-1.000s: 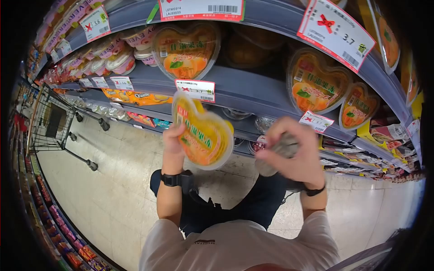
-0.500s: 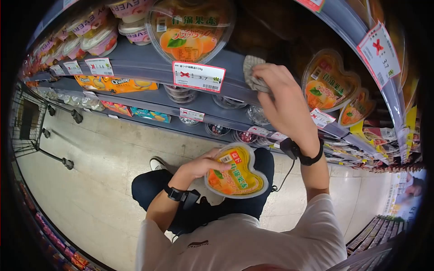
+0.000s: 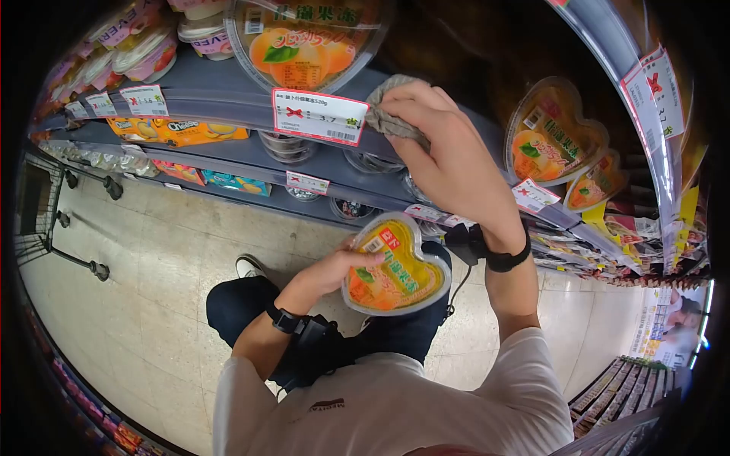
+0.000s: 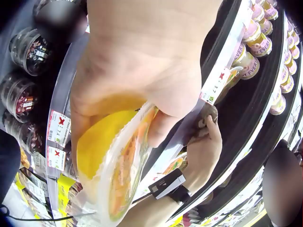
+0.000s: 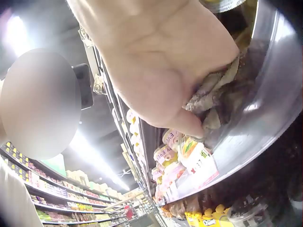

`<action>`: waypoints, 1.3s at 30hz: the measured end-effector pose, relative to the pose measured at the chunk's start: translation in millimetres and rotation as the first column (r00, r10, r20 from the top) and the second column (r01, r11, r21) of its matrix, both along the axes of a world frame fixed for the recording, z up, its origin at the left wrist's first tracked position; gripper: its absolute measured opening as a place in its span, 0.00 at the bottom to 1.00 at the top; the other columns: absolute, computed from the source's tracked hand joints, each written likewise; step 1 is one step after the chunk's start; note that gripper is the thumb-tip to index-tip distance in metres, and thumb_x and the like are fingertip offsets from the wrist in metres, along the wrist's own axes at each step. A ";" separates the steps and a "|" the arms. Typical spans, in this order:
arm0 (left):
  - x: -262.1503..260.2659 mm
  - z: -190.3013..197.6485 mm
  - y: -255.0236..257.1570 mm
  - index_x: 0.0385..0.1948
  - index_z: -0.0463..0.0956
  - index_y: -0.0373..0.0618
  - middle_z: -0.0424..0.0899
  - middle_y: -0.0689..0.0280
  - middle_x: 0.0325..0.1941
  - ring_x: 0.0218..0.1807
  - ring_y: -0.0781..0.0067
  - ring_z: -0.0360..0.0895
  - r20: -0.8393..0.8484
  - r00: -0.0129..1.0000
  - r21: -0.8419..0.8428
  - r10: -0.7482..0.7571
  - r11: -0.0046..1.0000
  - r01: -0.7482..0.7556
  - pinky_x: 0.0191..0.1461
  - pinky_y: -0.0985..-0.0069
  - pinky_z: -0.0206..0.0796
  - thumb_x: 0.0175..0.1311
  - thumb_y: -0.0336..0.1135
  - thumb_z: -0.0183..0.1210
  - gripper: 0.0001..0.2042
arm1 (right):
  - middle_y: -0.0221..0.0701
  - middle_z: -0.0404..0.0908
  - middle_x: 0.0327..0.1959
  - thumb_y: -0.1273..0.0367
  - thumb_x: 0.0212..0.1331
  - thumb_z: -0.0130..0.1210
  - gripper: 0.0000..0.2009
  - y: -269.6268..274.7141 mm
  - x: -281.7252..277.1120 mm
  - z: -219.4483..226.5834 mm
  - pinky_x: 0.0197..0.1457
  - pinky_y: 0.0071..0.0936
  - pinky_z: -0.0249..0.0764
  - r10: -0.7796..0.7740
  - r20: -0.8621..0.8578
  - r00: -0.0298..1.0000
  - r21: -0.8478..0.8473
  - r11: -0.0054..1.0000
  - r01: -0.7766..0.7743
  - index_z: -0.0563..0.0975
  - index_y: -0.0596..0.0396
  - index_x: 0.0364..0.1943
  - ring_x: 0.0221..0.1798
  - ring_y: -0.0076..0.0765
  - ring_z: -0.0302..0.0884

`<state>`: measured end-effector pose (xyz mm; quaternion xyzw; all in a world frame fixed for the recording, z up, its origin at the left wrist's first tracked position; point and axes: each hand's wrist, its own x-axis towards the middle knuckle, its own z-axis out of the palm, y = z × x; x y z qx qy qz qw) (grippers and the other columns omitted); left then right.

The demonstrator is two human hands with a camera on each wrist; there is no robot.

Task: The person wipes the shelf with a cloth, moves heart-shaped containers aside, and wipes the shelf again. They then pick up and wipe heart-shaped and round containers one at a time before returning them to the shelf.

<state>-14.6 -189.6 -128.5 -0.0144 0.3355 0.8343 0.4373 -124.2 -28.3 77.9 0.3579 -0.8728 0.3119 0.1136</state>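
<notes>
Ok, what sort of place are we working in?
Most likely a supermarket aisle: price tags run along the shelf edge, packaged cups stand grouped on the shelf, and a wire cart is parked on the floor.

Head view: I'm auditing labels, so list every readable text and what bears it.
"3.7": centre tag, upper right tag
"520g": centre tag
"省": centre tag
"5.6": upper left tag
"果冻": held heart pack, large shelf packs
"EVER": stacked cups
"Cheese": orange box
Shirt logo, lower tags, other fine print: too small or blurred.
</notes>
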 end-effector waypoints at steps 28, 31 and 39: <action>-15.5 -13.3 34.2 0.58 0.75 0.33 0.85 0.56 0.54 0.55 0.65 0.85 0.132 0.979 0.038 0.154 0.986 -0.160 0.62 0.70 0.76 0.69 0.32 0.62 0.19 | 0.26 0.84 0.33 0.64 0.65 0.62 0.15 -26.5 -55.3 16.5 0.41 0.21 0.71 -0.229 0.575 0.786 0.086 0.972 0.220 0.84 0.66 0.43 0.34 0.18 0.75; -17.0 -16.3 37.7 0.57 0.76 0.33 0.85 0.55 0.54 0.55 0.65 0.85 0.135 0.981 0.058 0.141 0.987 -0.150 0.61 0.70 0.77 0.70 0.33 0.61 0.18 | 0.24 0.81 0.30 0.61 0.65 0.62 0.17 -30.2 -50.5 30.8 0.37 0.21 0.68 -0.233 0.626 0.745 0.179 0.972 0.154 0.85 0.65 0.41 0.32 0.16 0.72; -19.7 -12.4 41.4 0.57 0.76 0.33 0.86 0.55 0.54 0.55 0.64 0.85 0.110 0.980 0.017 0.165 0.986 -0.168 0.62 0.69 0.76 0.70 0.33 0.61 0.18 | 0.28 0.76 0.17 0.50 0.60 0.65 0.26 -31.3 -47.8 24.7 0.26 0.29 0.66 -0.254 0.530 0.809 0.200 0.965 0.171 0.87 0.67 0.33 0.20 0.21 0.67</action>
